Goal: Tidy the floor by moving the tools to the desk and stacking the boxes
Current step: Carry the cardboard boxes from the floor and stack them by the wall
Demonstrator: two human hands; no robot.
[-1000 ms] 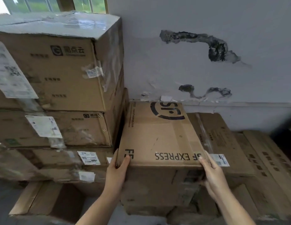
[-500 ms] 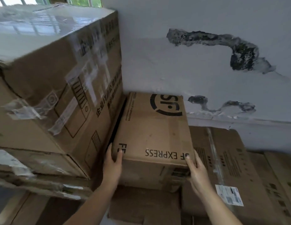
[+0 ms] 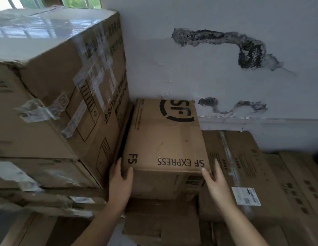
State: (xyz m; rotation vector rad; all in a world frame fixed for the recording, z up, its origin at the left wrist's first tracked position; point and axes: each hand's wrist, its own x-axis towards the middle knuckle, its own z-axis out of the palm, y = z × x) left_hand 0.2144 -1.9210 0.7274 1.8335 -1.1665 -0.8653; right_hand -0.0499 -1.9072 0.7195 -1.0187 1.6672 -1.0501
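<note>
2 flat, spread hands, left hand and right hand, against SF Express box corners

One head-worn wide-angle camera looks forward and down, close to a brown cardboard box printed "SF EXPRESS" amid stacked brown cartons, facing a cracked white wall; both forearms enter from the bottom edge.
</note>
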